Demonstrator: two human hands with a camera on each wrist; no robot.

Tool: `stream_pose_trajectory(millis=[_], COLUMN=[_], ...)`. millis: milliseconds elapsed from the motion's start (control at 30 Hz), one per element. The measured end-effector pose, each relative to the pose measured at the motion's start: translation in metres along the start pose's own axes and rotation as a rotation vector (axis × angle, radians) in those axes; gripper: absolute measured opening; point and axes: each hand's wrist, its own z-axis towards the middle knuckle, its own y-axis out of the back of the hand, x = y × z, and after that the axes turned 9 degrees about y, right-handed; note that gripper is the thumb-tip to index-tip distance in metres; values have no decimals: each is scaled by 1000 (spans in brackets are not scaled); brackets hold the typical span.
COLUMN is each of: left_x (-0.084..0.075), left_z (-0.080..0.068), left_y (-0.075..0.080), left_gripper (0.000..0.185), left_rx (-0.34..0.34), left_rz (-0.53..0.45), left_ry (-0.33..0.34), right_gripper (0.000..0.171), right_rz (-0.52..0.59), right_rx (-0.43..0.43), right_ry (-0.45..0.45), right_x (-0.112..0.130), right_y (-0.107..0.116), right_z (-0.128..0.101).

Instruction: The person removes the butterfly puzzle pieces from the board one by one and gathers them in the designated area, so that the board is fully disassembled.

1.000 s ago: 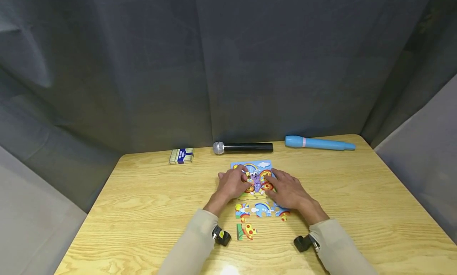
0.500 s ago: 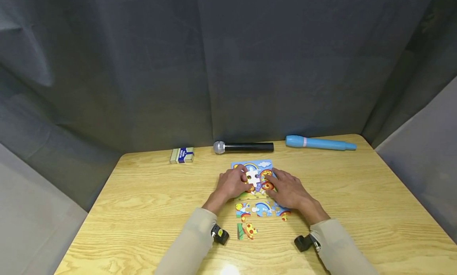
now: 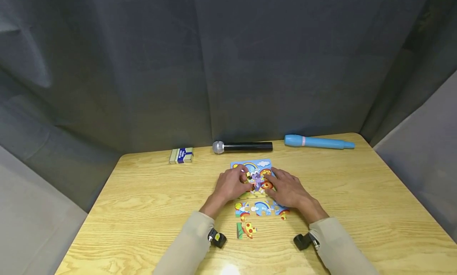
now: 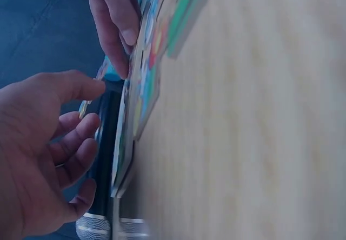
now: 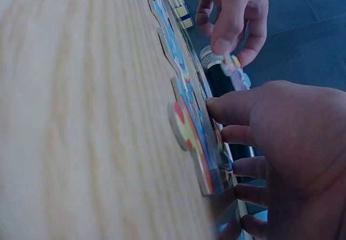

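Note:
A colourful jigsaw puzzle [image 3: 262, 164] lies partly put together on the wooden table [image 3: 150, 199]. My left hand [image 3: 233, 183] pinches a purple puzzle piece [image 3: 255, 178] over the puzzle's middle. In the right wrist view that piece [image 5: 233, 67] hangs lifted off the surface in the left hand's [image 5: 232, 18] fingertips. My right hand [image 3: 285, 189] rests on the puzzle's right side, with its fingers [image 5: 227, 107] lying against the puzzle's edge [image 5: 189, 129]. A row of loose pieces [image 3: 262, 208] lies just below the hands, and a green and yellow piece [image 3: 245, 230] lies nearer to me.
A black microphone [image 3: 242, 147], a light blue tube [image 3: 319, 143] and a small striped box [image 3: 181, 155] lie along the table's far edge. A dark curtain hangs close behind them. The wrist cameras [image 3: 301, 241] sit near the table's front edge.
The left hand turned the piece: half a second ago its white underside showed, and now its purple face shows again. The right hand has stayed on the puzzle.

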Motion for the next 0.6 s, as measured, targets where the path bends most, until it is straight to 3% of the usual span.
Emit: stream_pose_trajectory(millis=[367,600], left_x=[-8,-11], left_z=[-32,-46], left_y=[10,11], left_gripper=[44,45], left_rx=[-29,-11], left_rz=[30,64], left_ry=[-119,-135], right_gripper=[52,52], right_rz=[-1,4], right_rx=[-2,-5], right_ry=[5,7], right_x=[0,0], right_y=[-2,0], right_z=[1,0])
